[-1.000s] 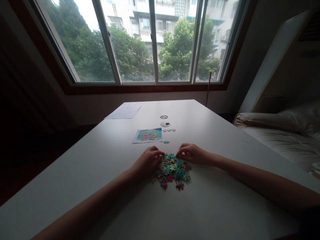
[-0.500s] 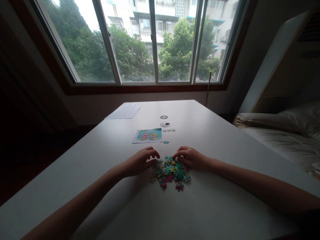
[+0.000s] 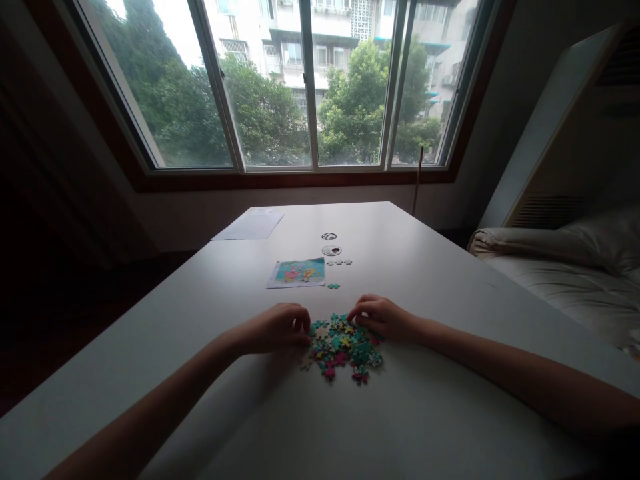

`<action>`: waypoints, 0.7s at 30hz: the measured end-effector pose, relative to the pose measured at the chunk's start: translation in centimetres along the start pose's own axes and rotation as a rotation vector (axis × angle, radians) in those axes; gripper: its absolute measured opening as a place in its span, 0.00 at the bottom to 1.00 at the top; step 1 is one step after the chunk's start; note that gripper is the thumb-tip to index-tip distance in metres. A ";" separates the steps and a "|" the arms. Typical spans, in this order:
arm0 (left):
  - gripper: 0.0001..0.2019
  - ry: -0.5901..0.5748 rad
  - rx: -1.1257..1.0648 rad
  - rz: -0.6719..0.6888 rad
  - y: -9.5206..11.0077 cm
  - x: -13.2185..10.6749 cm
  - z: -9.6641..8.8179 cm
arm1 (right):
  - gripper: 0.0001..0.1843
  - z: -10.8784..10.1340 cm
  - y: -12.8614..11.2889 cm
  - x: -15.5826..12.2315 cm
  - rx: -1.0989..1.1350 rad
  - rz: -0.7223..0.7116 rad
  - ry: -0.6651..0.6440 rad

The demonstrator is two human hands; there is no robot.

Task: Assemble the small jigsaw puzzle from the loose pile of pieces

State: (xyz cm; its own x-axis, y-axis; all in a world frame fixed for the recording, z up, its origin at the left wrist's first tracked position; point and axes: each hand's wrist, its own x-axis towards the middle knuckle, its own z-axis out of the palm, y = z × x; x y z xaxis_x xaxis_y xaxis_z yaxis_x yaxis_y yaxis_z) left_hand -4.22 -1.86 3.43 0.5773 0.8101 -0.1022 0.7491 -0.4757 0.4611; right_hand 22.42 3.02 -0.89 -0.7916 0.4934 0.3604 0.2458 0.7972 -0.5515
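Observation:
A heap of jigsaw puzzle pieces [image 3: 345, 343], mostly green with some pink, yellow and plain-backed ones, lies in front of me on the white table [image 3: 400, 413]. At the heap's left edge is my left hand [image 3: 283, 327], its fingers curled down and drawn close to the thumb; whatever they pinch, if anything, is hidden. My right hand [image 3: 377, 315] rests at the upper right of the heap, fingers loosely bent and apart, the fingertips touching pieces. Beyond the heap lie a small joined green strip [image 3: 333, 286] and a picture sheet [image 3: 299, 273] with colourful cartoon figures.
Farther back are a row of joined pieces [image 3: 340, 262] and two round flat items [image 3: 331, 251]. White paper [image 3: 250, 225] lies at the table's far left corner. A pale sofa [image 3: 545, 250] stands to the right, and a window [image 3: 270, 120] is behind the table.
My left hand has drawn back slightly to the left and down, its fingers curling in toward the thumb. My right hand stays nearly where it was. The view has shifted a little.

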 end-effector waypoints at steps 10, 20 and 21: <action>0.09 -0.040 -0.082 0.072 0.0 -0.1 -0.2 | 0.18 -0.3 -0.3 0.1 -0.157 0.031 -0.031; 0.10 -0.032 -0.082 0.090 -0.4 -0.5 -0.3 | 0.24 -0.6 -1.7 0.3 -0.273 0.012 -0.272; 0.10 -0.031 -0.084 0.090 -0.5 -0.6 -0.4 | 0.24 -0.6 -1.9 0.3 -0.263 0.003 -0.274</action>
State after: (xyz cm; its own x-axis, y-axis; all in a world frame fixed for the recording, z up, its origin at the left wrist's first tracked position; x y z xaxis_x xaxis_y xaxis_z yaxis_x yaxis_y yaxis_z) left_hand -5.06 -1.92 3.61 0.6517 0.7539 -0.0832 0.6647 -0.5147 0.5415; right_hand 22.08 1.87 0.68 -0.9024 0.4124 0.1248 0.3551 0.8758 -0.3270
